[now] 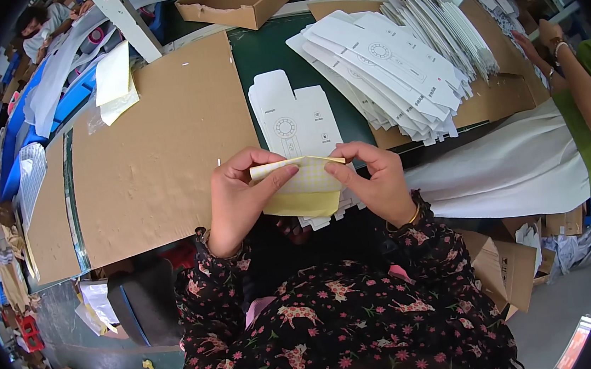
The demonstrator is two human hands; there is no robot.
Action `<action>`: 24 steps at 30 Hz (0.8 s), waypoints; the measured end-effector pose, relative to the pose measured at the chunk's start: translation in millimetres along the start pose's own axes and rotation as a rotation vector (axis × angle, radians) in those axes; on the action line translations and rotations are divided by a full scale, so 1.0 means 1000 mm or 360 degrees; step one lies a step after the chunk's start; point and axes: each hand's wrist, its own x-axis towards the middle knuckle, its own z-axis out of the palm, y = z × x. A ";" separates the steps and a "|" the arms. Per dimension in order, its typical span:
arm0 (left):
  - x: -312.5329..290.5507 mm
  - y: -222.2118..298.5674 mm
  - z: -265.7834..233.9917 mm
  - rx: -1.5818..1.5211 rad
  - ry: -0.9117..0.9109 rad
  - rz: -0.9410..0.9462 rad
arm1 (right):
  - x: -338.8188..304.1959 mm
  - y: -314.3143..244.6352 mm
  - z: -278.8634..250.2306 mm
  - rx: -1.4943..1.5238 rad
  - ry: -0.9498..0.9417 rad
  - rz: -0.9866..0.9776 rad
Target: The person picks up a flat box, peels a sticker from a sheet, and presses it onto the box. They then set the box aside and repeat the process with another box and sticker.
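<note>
Between my two hands is a yellow backing sheet (304, 203), its upper edge folded over and showing a pale checked face. My left hand (243, 193) pinches its left end between thumb and fingers. At the other end, my right hand (373, 177) grips the folded edge the same way. Under the sheet and just beyond it lie flat white printed box blanks (288, 110) at the table's near edge, partly hidden by my hands and the sheet. Whatever is stuck to the sheet is too small to make out.
A large fanned stack of white box blanks (383, 62) lies to the right. Brown cardboard (157, 155) covers the table's left part; yellow-and-white sheets (115, 81) hang near a post. An open cardboard box (250, 11) sits at the back. Another person (585, 85) stands at the right.
</note>
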 end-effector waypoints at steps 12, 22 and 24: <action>0.004 0.009 0.000 0.0831 -0.0024 0.0726 | -0.003 -0.021 0.017 0.0117 0.0112 0.0037; -0.002 0.006 0.001 0.0959 -0.0045 0.0778 | 0.001 -0.017 0.012 -0.0213 0.0031 -0.0178; -0.003 0.004 0.001 0.0985 -0.0027 0.0792 | 0.007 -0.021 0.011 -0.0331 0.0057 -0.0317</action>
